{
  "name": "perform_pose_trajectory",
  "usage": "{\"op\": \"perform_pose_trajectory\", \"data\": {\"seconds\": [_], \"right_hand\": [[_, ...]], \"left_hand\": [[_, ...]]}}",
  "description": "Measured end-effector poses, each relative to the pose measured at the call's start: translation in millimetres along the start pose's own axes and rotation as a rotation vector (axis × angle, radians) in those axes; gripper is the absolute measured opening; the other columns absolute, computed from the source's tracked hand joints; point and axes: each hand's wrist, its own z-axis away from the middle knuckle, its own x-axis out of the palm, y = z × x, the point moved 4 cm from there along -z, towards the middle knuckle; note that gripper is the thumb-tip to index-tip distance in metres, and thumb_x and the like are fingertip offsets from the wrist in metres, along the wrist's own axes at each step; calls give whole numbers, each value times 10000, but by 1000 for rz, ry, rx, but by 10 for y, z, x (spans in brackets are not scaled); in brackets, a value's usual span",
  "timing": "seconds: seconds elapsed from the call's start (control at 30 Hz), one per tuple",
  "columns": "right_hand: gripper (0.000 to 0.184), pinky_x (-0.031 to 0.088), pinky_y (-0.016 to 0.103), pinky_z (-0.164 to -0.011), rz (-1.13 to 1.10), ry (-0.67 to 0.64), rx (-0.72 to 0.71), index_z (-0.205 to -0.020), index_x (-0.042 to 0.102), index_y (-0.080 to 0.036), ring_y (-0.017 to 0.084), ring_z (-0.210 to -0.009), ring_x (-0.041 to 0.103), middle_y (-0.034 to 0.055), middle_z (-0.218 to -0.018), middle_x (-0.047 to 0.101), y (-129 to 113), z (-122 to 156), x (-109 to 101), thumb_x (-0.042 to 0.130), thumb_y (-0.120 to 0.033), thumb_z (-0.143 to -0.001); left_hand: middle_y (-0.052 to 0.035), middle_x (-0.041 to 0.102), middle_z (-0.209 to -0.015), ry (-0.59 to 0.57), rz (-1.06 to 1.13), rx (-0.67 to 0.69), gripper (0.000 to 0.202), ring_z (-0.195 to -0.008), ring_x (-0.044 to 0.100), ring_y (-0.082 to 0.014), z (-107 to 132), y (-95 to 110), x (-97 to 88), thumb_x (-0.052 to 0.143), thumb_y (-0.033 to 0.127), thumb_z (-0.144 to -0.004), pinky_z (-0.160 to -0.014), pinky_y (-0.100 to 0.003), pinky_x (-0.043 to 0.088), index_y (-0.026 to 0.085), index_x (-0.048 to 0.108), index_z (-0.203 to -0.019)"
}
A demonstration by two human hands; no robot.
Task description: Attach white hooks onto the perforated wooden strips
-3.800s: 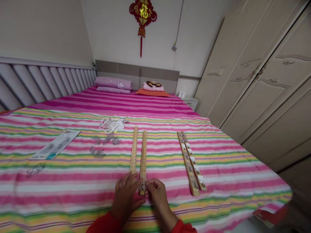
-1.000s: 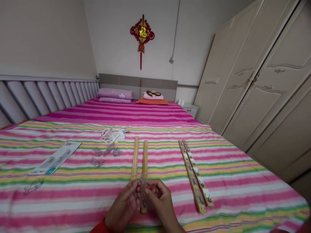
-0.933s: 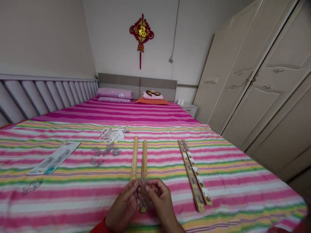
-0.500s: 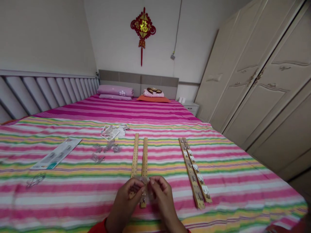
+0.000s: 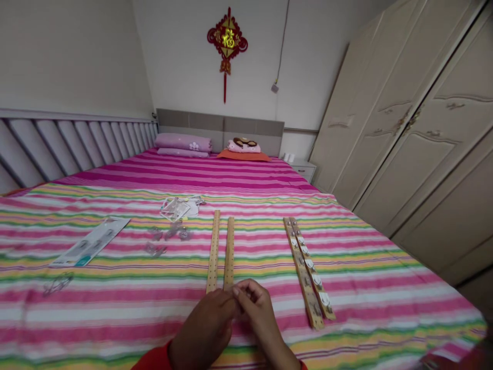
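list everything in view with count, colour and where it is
bare perforated wooden strips: 2, light wood, mid-bed, near ends hidden by the hands
wooden strips with white and metal fittings: 2, light wood, right of the bare pair
clear plastic clips: several, transparent, left of the bare strips
opened clear packets: small heap, clear and white, beyond the clips
printed packaging card: 1, grey-white, far left
striped bedsheet: 1, pink, green, yellow, over the bed
pink pillows: 2, pink, at the headboard
knot wall ornament: 1, red and gold, back wall
cream wardrobe: 1, cream, right
left hand: 1, red sleeve, fingers at the strips' near ends
right hand: 1, fingers meet the left's; grip hidden
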Motion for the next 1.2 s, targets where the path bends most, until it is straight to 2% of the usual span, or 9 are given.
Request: {"op": "perform_pose_trajectory", "data": {"seconds": [0.1,0.17,0.27,0.4,0.57,0.77,0.9,1.03,1.2], "right_hand": [[342,300,206,-441,-12,33,6,-665,650,-155,80,-455,400,-46,-502,519,-19,-4,-17,760,-475,-615],[329,310,208,-449,-25,42,-1,-672,660,-151,81,-455,411,-44,-502,526,-44,-19,-30,756,-461,-624],[315,314,210,-450,-53,42,-7,-675,664,-152,82,-442,417,-46,-483,524,-58,-49,-52,740,-457,-650],[307,318,211,-449,-72,19,-12,-664,666,-151,81,-432,424,-43,-466,528,-23,-92,-63,725,-452,-676],[297,327,209,-441,-108,-11,11,-699,693,-148,80,-428,438,-34,-477,558,52,-192,-41,731,-442,-669],[307,367,213,-432,-124,17,34,-798,716,-150,91,-438,487,-14,-545,629,170,-405,-66,776,-371,-593],[266,399,217,-435,-123,75,54,-708,668,-160,103,-439,515,-20,-531,627,288,-561,-115,785,-346,-557],[232,371,218,-416,-66,115,37,-657,668,-160,98,-408,475,-30,-484,599,386,-680,-147,761,-347,-556],[182,369,227,-437,-48,112,35,-664,692,-161,109,-431,481,-16,-509,622,471,-702,-149,721,-317,-576]], "left_hand": [[-10,651,-768,32,-50,-4,243,-748,599,-158,16,-9,-15,474,8,-707,-703,-281,496,213,589,-772],[-16,684,-827,90,-10,-54,237,-774,628,-171,37,-51,-39,543,85,-728,-704,-285,513,227,618,-902],[-18,707,-869,212,231,-264,258,-766,656,-154,80,-219,-72,589,229,-769,-683,-247,529,236,611,-1026],[-26,705,-788,277,617,-546,179,-723,665,-150,93,-481,-18,562,342,-800,-652,-236,532,196,632,-876],[-27,693,-746,221,850,-619,213,-708,655,-162,-41,-576,96,631,360,-724,-648,-260,521,169,632,-819],[-21,672,-712,283,871,-683,203,-681,634,-156,-181,-717,196,641,338,-664,-631,-262,501,159,629,-759],[-10,653,-683,308,819,-676,169,-675,627,-152,-259,-884,300,620,317,-659,-639,-260,493,164,624,-730],[15,629,-636,317,730,-680,187,-597,607,-142,-313,-1016,391,601,299,-652,-582,-257,483,169,626,-784],[20,630,-639,302,586,-666,149,-594,610,-142,-331,-1021,435,553,243,-676,-580,-251,476,184,619,-797]]}}
